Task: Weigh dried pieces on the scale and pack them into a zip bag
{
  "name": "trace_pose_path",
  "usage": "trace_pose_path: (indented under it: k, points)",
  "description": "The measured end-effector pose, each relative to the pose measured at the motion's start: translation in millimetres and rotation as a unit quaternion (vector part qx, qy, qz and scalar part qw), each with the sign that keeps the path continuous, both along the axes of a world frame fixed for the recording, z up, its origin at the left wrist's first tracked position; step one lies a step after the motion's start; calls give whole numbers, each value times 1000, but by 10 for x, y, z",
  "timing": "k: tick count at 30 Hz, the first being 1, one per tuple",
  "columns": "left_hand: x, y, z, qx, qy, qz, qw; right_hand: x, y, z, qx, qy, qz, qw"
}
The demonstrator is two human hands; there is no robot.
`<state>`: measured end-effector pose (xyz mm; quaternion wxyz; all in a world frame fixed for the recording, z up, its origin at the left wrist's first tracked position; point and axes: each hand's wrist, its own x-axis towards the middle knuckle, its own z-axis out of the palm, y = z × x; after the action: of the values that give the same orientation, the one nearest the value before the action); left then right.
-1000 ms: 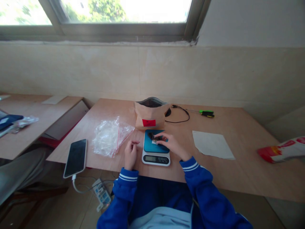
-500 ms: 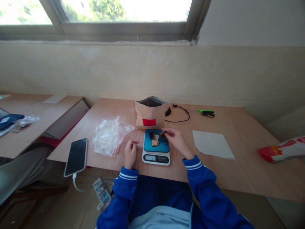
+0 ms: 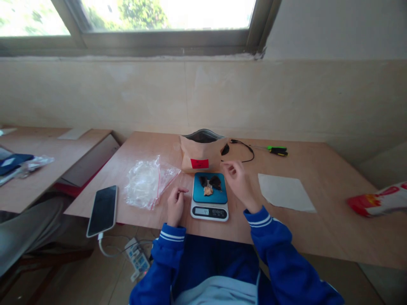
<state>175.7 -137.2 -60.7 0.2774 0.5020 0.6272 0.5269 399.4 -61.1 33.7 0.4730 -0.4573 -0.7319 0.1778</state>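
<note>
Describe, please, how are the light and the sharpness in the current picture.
In the head view, glare bleaches much of the window; the dark pieces on the scale lose detail; the display digits look soft; the red-and-white package seems stretched near the right edge.

Between left hand [image 3: 176, 206] and right hand [image 3: 239, 182], the scale [image 3: 210, 213] shows blurred digits resembling 44; marks on the red label [image 3: 199, 163] of the bag [image 3: 188, 151] beyond are illegible.
</note>
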Motion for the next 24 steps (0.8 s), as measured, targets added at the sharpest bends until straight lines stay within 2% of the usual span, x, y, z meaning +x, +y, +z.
trace_pose_path:
  k: [4,6,8,11,15,20,24]
  points:
    - [-5,11,-24,7,-3,-11,1000,-92,15,797,126,-12,80,989]
    - [-7,13,-32,7,-9,-9,1000,-202,131,1092,132,-66,152,977]
    - [-7,11,-34,7,-14,-6,1000,-333,304,1269,110,-144,235,955]
    - [-4,1,-21,10,-18,-6,1000,-527,590,1363,64,-250,304,917]
    - [15,-11,15,9,-23,-10,1000,-694,851,1361,21,-315,334,888]
    - [42,-16,48,10,-37,-2,999,-680,919,1337,-3,-316,334,888]
    - [45,-12,36,6,-51,-9,999,-627,906,1322,-56,-387,340,855]
